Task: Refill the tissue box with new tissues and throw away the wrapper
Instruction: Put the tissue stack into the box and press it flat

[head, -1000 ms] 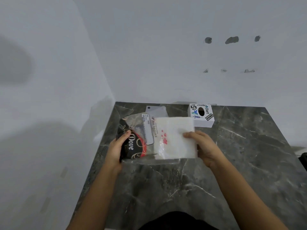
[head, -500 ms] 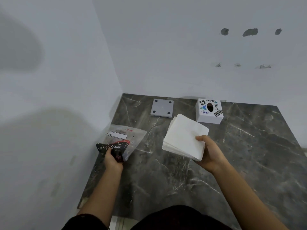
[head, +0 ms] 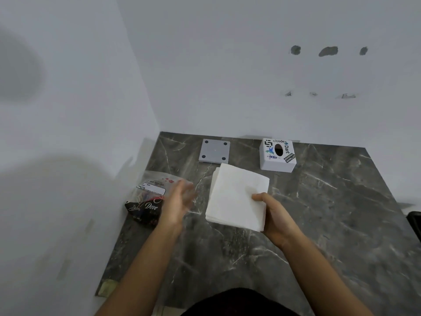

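Both forearms are bare, above a dark garment (head: 239, 302).

The left hand (head: 176, 201) is smeared by motion blur, so its fingers cannot be told apart, nor whether it touches the wrapper (head: 149, 197) just beside it. That hand covers the wrapper's right edge, and the label print is too small to read. The right hand (head: 276, 217) hides the near right corner of the tissue stack (head: 237, 192).
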